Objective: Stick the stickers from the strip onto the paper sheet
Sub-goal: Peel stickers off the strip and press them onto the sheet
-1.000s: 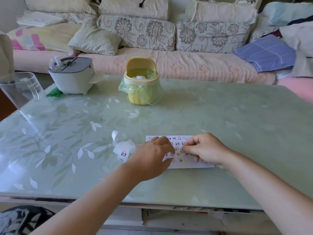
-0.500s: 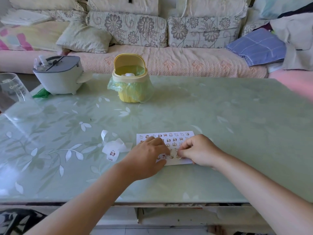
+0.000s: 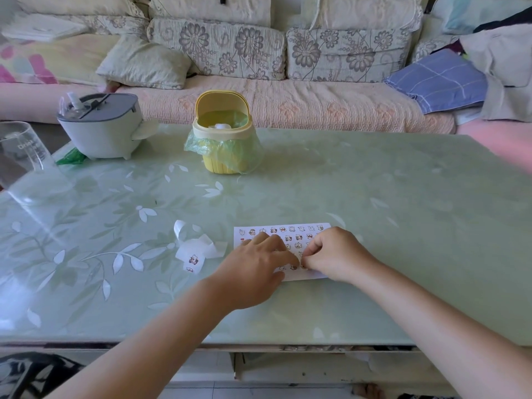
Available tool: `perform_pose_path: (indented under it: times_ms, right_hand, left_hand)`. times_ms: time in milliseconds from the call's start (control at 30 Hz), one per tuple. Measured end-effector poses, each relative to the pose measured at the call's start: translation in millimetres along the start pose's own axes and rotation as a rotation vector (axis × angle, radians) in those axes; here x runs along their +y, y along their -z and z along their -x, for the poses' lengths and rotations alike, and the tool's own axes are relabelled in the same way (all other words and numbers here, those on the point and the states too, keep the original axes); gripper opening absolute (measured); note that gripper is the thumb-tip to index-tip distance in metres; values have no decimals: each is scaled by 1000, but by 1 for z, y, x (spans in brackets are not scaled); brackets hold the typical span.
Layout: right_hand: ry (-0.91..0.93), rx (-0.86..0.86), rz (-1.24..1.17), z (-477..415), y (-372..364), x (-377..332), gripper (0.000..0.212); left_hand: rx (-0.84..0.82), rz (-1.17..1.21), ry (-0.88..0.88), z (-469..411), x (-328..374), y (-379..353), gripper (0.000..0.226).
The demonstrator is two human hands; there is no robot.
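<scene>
**Crooked sticker risk, lower centre**

I see the paper sheet [image 3: 288, 235] at lower centre, with the left hand [image 3: 256, 266] flat on it, fingers straight. The right hand [image 3: 335, 254] has its fingertips bunched on the sheet, but I cannot tell if they hold a sticker. The sticker strip [image 3: 195, 251] lies just left. If the sheet slides, a sticker may land crooked or overlap another.

Left hand [image 3: 256, 272] and right hand [image 3: 336, 254] are bare, as are both forearms [image 3: 161, 349] as far as visible.
</scene>
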State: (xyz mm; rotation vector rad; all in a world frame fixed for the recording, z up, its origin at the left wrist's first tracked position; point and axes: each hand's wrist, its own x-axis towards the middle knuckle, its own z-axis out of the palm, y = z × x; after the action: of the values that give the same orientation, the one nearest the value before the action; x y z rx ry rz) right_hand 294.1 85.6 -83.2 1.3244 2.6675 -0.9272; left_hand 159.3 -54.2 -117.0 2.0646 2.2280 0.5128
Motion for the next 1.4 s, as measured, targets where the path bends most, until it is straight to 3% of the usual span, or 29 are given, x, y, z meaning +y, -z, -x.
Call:
perform_pose_path:
  times_ms: [233, 500, 567, 700, 900, 1000, 1400]
  right_hand:
    - [-6, 31, 186, -1, 1, -8, 11]
    - [120, 235, 300, 7, -6, 2, 9]
    - [124, 259, 307, 9, -2, 9, 17]
    - [252, 203, 226, 14, -1, 28, 15]
    - [521, 185, 412, 26, -11, 47, 35]
    - [547, 197, 479, 29, -12, 50, 47]
    - [566, 181, 413, 29, -9, 55, 45]
  left_hand:
    - [3, -44, -19, 2, 3, -4, 38]
    - [37, -76, -10, 3, 9, -8, 41]
    - [46, -80, -7, 3, 10, -10, 41]
    - [94, -115, -6, 3, 9, -14, 38]
    - [128, -178, -36, 4, 11, -16, 41]
    - [111, -197, -37, 5, 12, -14, 40]
    - [-69, -122, -70, 14, 8, -2, 47]
